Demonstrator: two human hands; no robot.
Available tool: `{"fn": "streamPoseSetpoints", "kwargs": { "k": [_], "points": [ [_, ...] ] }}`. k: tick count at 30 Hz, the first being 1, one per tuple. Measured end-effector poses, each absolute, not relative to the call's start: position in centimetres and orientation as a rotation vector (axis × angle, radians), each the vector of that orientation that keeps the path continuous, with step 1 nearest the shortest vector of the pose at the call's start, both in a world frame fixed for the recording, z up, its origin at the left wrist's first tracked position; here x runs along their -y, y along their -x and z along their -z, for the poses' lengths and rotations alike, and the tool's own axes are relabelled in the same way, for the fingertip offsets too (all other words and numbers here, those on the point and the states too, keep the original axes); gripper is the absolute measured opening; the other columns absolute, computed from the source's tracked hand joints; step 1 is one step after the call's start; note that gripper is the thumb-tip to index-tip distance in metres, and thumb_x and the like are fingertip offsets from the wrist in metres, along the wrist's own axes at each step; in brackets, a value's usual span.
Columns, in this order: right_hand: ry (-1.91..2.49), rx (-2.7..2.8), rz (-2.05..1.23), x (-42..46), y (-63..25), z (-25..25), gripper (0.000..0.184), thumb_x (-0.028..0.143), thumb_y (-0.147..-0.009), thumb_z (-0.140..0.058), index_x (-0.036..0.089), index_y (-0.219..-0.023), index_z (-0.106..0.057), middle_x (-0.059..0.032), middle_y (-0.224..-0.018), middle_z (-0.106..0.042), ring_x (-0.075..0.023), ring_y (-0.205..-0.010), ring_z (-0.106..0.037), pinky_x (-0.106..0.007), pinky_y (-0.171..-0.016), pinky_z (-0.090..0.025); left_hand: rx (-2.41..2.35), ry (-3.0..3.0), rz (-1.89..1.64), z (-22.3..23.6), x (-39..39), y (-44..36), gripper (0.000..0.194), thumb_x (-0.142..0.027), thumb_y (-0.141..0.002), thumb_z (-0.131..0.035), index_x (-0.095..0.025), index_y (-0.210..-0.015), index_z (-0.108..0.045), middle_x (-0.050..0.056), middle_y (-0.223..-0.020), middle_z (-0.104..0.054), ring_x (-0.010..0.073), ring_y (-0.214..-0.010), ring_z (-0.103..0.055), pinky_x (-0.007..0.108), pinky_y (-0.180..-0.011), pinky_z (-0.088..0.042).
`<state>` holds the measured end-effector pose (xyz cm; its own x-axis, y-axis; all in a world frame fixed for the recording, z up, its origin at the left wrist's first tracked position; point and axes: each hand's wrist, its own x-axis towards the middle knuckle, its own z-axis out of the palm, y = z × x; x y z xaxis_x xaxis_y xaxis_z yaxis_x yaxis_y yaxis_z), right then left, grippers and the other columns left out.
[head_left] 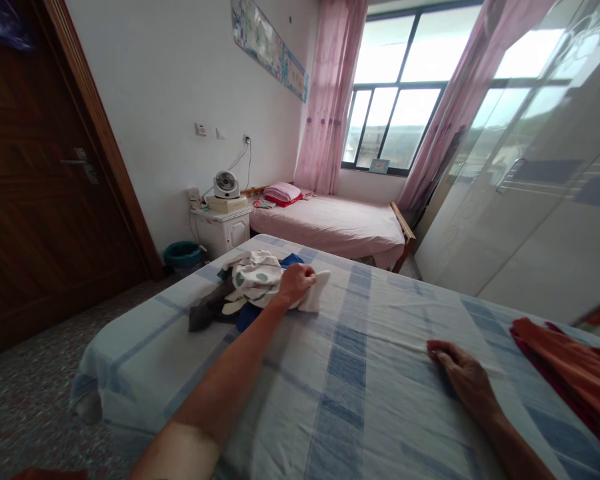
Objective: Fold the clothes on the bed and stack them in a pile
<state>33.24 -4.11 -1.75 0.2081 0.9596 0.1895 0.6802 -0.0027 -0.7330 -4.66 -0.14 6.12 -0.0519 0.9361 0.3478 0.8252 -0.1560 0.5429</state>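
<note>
My left hand (pixel 297 283) is closed on a white garment with green dots (pixel 258 275), and a pale end of the cloth sticks out past the knuckles. This garment lies on a small heap of clothes on the bed with the checked sheet. Beneath and beside it are a dark grey-brown garment (pixel 211 306) and some blue cloth (pixel 293 260), largely covered. Farther right, my right hand (pixel 460 373) is just above or on the sheet, its fingers loosely stretched and nothing visible in it. The underside of that hand is hidden.
The blue-and-white checked sheet (pixel 347 373) spreads over the near bed. Folded orange and red clothes (pixel 575 363) lie at its right edge. Beyond stand a pink-covered bed (pixel 340 223), a white nightstand (pixel 225 230) with a fan (pixel 227 185), and a teal bin (pixel 183 255).
</note>
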Motion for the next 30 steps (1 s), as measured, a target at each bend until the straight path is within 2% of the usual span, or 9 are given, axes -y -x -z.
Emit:
{"fn": "streamPoseSetpoints", "kwargs": {
  "k": [3,6,9,12,15,17,22,27,30],
  "points": [
    [1.735,1.546,-0.501,3.9,-33.5,2.1,0.038,0.046,-0.061,-0.049,0.023,-0.084,-0.068,-0.0035,-0.086,-0.072,-0.0262,-0.087,-0.064,-0.038,-0.083,-0.045,-1.196,-1.869,-1.219,-8.0,1.5,0.7,0.030,-0.033,-0.081,-0.053,-0.011,-0.094,-0.068,0.002,-0.069,-0.064,0.0108,-0.060,-0.055,0.020,-0.056,-0.041],
    [1.711,1.561,-0.513,4.0,-33.6,2.3,0.038,0.047,-0.063,-0.050,0.023,-0.086,-0.068,-0.0034,-0.089,-0.071,-0.0255,-0.089,-0.064,-0.037,-0.084,-0.045,-0.805,-1.794,-1.242,-7.8,2.4,-3.5,0.037,-0.039,-0.084,-0.050,-0.010,-0.100,-0.066,0.006,-0.081,-0.066,0.0119,-0.069,-0.059,0.021,-0.060,-0.045],
    [1.689,1.593,-0.533,4.6,-33.6,2.0,0.038,0.048,-0.067,-0.049,0.022,-0.088,-0.067,-0.0035,-0.087,-0.072,-0.0243,-0.087,-0.064,-0.035,-0.082,-0.046,-1.005,-2.038,-1.142,-5.6,2.3,-5.5,0.030,-0.031,-0.086,-0.046,-0.013,-0.098,-0.067,0.008,-0.094,-0.067,0.0155,-0.085,-0.060,0.026,-0.075,-0.048],
    [1.685,1.649,-0.521,5.2,-33.3,1.5,0.038,0.048,-0.071,-0.048,0.022,-0.088,-0.067,-0.0037,-0.086,-0.072,-0.0237,-0.086,-0.064,-0.034,-0.079,-0.047,-1.488,-2.358,-0.789,-3.3,1.7,-5.0,0.026,-0.032,-0.080,-0.057,-0.018,-0.099,-0.066,0.009,-0.105,-0.063,0.0217,-0.098,-0.057,0.035,-0.089,-0.044],
    [1.686,1.675,-0.464,5.4,-33.0,1.2,0.035,0.048,-0.070,-0.049,0.023,-0.086,-0.068,-0.0028,-0.087,-0.071,-0.0236,-0.085,-0.064,-0.034,-0.077,-0.047,-1.756,-2.445,-0.487,-2.0,1.3,-3.7,0.026,-0.035,-0.073,-0.064,-0.018,-0.092,-0.067,0.010,-0.103,-0.062,0.0257,-0.100,-0.056,0.036,-0.087,-0.045],
    [1.682,1.679,-0.437,5.4,-32.9,1.2,0.033,0.047,-0.069,-0.050,0.023,-0.084,-0.067,-0.0026,-0.086,-0.071,-0.0236,-0.083,-0.064,-0.034,-0.076,-0.048,-1.808,-2.439,-0.454,-1.6,1.1,-3.1,0.015,-0.028,-0.077,-0.059,-0.017,-0.083,-0.067,0.010,-0.096,-0.063,0.0239,-0.096,-0.058,0.033,-0.083,-0.046],
    [1.625,1.733,-0.382,5.3,-32.6,1.5,0.029,0.043,-0.073,-0.049,0.024,-0.084,-0.066,-0.0034,-0.090,-0.070,-0.0229,-0.086,-0.063,-0.035,-0.079,-0.047,-1.833,-2.455,-0.522,-2.1,0.9,-3.5,0.019,-0.017,-0.084,-0.046,-0.017,-0.080,-0.064,0.008,-0.090,-0.063,0.0200,-0.091,-0.059,0.030,-0.079,-0.046],
    [1.604,1.765,-0.397,5.8,-31.8,1.0,0.029,0.041,-0.077,-0.047,0.022,-0.086,-0.067,-0.0043,-0.091,-0.069,-0.0223,-0.084,-0.063,-0.033,-0.077,-0.046,-1.238,-2.303,-1.114,-5.6,3.6,-6.2,0.015,-0.021,-0.086,-0.048,-0.016,-0.081,-0.061,0.003,-0.086,-0.061,0.0129,-0.080,-0.058,0.021,-0.073,-0.046],
    [1.545,1.776,-0.524,6.3,-31.1,0.3,0.031,0.043,-0.076,-0.049,0.020,-0.087,-0.067,-0.0048,-0.087,-0.070,-0.0233,-0.082,-0.062,-0.033,-0.074,-0.046,-0.690,-2.248,-1.149,-7.2,6.2,-8.3,0.018,-0.023,-0.088,-0.047,-0.015,-0.088,-0.063,0.005,-0.095,-0.062,0.0116,-0.083,-0.059,0.019,-0.072,-0.047]
  ]
}}
